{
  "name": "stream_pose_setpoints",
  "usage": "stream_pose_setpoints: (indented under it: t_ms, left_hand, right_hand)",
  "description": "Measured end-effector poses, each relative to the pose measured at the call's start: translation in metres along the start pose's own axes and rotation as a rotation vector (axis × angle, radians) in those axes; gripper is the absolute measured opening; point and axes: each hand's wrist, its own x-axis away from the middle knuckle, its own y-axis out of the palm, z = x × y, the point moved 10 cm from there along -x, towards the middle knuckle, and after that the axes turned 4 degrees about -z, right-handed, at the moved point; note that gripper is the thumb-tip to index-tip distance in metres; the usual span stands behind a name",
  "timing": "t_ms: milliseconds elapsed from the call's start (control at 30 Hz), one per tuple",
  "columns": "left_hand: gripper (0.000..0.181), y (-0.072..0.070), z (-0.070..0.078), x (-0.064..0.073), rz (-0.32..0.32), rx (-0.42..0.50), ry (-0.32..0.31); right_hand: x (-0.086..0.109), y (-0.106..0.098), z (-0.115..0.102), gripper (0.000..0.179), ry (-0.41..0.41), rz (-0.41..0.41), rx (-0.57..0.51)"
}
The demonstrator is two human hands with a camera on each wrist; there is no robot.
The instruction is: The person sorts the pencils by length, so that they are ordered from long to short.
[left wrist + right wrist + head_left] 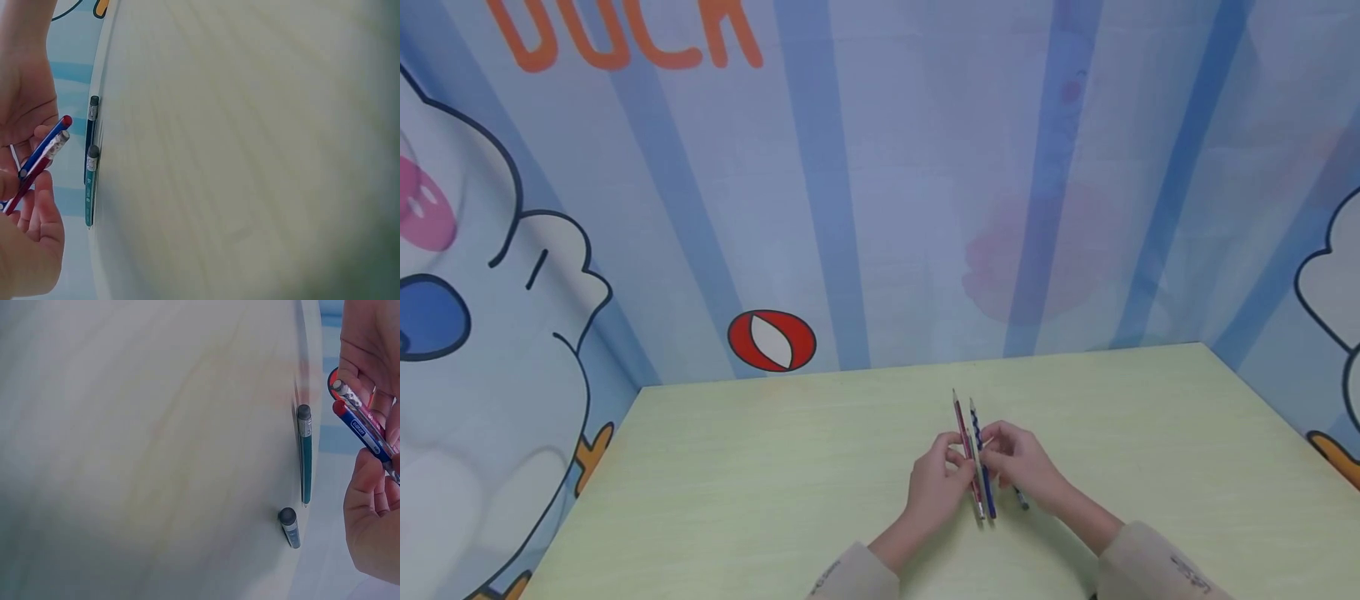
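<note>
left hand (372, 359) and right hand (369, 503) hold red pencil (373, 421) beside blue pencil (362, 432); green pencil (306, 464) and another pencil (290, 531) lie on table (156, 450).

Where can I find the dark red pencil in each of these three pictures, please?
Head: the dark red pencil is right of centre, below mid-height, between the left hand and the right hand.
Left wrist: at the left edge, around mid-height, its silver end toward the upper right.
Right wrist: at the right edge, above mid-height, its silver end toward the upper left.
Shared landmark: the blue pencil, beside it in every view.
</note>
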Motion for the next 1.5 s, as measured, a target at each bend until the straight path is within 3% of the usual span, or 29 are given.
stream_pose_setpoints:
  t_ms: [267,500,833,1100,1500]
  left_hand:
    - [0.031,-0.003,0.002,0.002,-0.014,-0.038,-0.017]
    - [0.032,-0.02,0.007,0.004,-0.029,-0.053,-0.021]
    - [0.035,-0.066,-0.003,0.014,-0.102,-0.09,-0.074]
    - [0.032,-0.106,-0.017,0.023,-0.148,-0.216,-0.169]
    - [0.03,-0.158,-0.049,0.031,-0.115,-0.361,-0.294]
  right_hand:
    - [-0.002,0.007,-0.001,0.024,-0.036,-0.042,-0.022]
    - [-0.001,0.011,-0.006,0.026,-0.038,-0.04,-0.003]
    - [0.002,0.017,-0.013,0.028,-0.027,-0.049,0.029]
    - [0.002,0.019,-0.01,0.028,-0.022,-0.057,0.032]
    - [0.002,0.023,-0.008,0.028,-0.019,-0.073,0.053]
